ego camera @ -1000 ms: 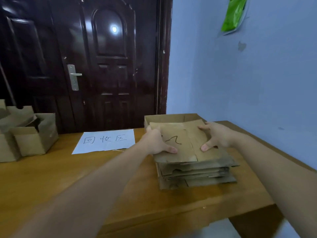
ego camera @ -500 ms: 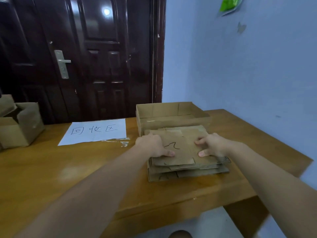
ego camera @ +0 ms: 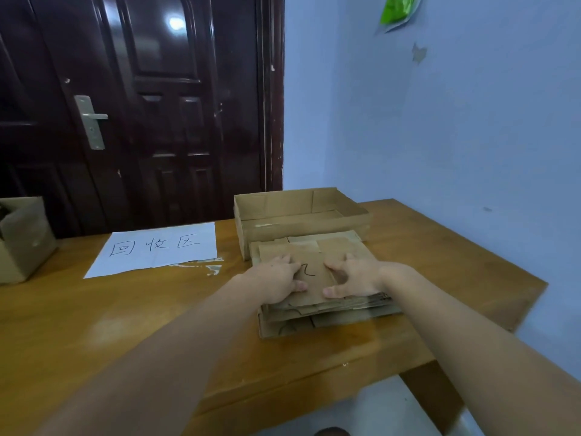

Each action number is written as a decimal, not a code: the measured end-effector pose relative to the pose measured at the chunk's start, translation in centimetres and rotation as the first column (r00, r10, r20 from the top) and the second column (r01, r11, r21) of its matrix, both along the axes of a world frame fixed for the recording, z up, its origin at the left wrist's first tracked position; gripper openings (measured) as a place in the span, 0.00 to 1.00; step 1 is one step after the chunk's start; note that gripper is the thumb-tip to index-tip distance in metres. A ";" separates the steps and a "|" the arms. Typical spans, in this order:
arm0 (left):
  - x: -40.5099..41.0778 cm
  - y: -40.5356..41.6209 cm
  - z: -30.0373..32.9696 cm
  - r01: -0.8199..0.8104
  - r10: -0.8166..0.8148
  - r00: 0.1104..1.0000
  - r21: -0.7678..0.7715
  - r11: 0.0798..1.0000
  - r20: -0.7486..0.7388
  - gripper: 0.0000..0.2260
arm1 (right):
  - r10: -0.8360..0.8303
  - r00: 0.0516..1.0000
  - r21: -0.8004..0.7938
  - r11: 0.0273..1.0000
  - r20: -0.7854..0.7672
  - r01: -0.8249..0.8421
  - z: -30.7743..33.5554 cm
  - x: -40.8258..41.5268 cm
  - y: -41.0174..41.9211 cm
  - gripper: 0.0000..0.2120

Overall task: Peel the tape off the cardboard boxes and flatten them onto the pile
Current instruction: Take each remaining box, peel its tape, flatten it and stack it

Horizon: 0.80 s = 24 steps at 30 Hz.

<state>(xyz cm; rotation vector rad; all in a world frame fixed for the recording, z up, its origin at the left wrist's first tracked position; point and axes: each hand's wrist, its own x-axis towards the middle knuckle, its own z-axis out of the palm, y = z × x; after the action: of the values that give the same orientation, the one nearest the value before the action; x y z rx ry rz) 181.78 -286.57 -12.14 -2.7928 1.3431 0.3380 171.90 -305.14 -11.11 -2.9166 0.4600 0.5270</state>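
Both hands lie palm-down on the top sheet of a pile of flattened cardboard boxes that sits on the wooden bench, toward its right side. The left hand presses on the left part of the top sheet, its fingers lying fairly straight with the thumb at the near edge; its grip is open, holding nothing. The right hand presses on the right part of the sheet with fingers spread and slightly bent at the tips, its thumb pointing toward the left hand; its grip is likewise open. A dark handwritten mark shows on the cardboard between the two hands. Just behind the pile, touching or nearly touching it, stands a shallow open cardboard tray. Left of the pile lies a white paper sign with handwritten characters, and at the bench's far left edge stands another cardboard box. A dark door and a blue wall stand behind the bench.
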 end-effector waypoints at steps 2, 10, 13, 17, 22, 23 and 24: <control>-0.2 -0.1 0.1 0.004 -0.005 1.000 0.014 1.000 0.007 0.30 | -0.008 1.000 0.000 1.000 -0.001 0.008 0.1 -0.1 0.1 0.47; 0.0 -0.2 -0.5 -0.010 0.010 1.000 -0.007 1.000 -0.023 0.31 | 0.017 1.000 -0.049 0.999 0.003 -0.017 0.4 0.7 1.4 0.40; -0.2 -0.2 -0.5 -0.013 0.013 1.000 -0.007 1.000 -0.005 0.31 | 0.020 1.000 -0.090 0.996 0.014 -0.018 -0.1 0.8 1.9 0.40; -0.6 0.7 -0.8 -0.005 0.015 0.995 -0.107 0.994 0.094 0.27 | 0.077 0.997 -0.163 0.984 0.030 -0.071 0.5 0.6 2.7 0.36; -1.1 5.3 -0.5 0.073 -0.008 0.978 -0.304 0.950 0.209 0.25 | 0.178 0.965 -0.111 0.981 0.194 -0.159 2.5 0.7 5.4 0.31; -1.0 6.5 -0.1 0.075 -0.006 0.975 -0.303 0.950 0.224 0.27 | 0.200 0.952 -0.097 0.979 0.231 -0.182 2.8 0.9 6.4 0.31; -0.8 7.9 0.3 0.068 0.003 0.973 -0.301 0.951 0.229 0.28 | 0.217 0.940 -0.087 0.976 0.262 -0.201 3.1 1.4 7.7 0.32</control>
<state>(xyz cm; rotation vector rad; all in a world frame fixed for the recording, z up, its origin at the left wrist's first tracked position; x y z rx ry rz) 180.98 -278.64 -11.89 -2.9272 1.4962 -0.2083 173.26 -297.47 -8.02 -3.0489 0.1316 0.1333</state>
